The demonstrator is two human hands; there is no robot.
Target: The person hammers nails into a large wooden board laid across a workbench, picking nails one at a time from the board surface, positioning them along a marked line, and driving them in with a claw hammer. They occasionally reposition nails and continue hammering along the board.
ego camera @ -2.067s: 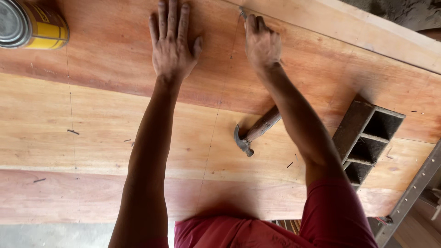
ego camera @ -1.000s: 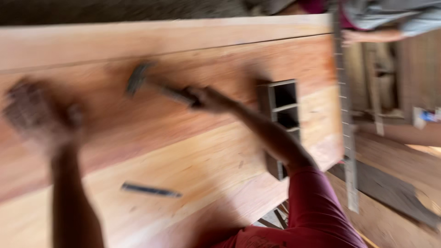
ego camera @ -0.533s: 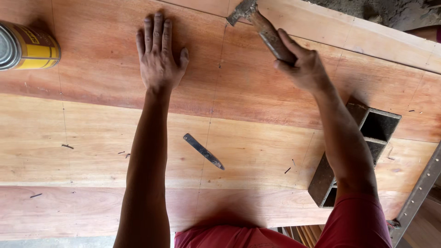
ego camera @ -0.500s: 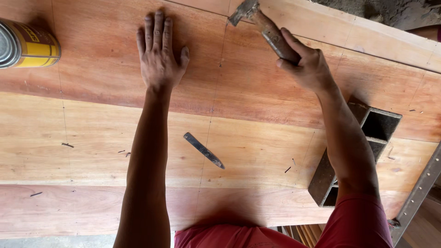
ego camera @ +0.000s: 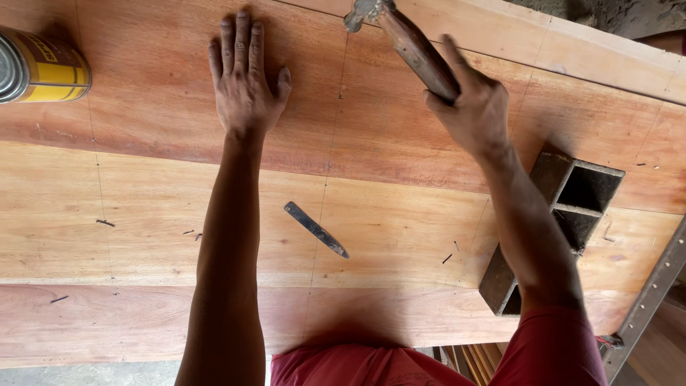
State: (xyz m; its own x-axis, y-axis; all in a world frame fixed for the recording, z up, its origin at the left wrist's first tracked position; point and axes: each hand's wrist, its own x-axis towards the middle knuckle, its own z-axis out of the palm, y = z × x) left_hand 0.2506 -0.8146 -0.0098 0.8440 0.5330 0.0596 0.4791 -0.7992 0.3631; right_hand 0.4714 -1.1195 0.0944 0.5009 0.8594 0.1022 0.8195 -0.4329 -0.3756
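My right hand (ego camera: 475, 107) grips the wooden handle of a hammer (ego camera: 411, 41); its metal head sits at the far edge of the wooden panel (ego camera: 143, 200), near the top of the view. My left hand (ego camera: 243, 82) lies flat, palm down with fingers spread, on the reddish board to the left of the hammer. A thin dark metal punch (ego camera: 316, 229) rests loose on the lighter board between my two forearms.
A yellow tin can (ego camera: 39, 68) lies on its side at the far left. A dark hollow block (ego camera: 557, 225) with square cells sits under my right forearm. A metal rail (ego camera: 647, 304) runs along the right edge. Small nails are scattered on the boards.
My right hand picked the hammer up off the board and carried it to the far edge. The punch lies where the hammer was. My left hand stays flat.
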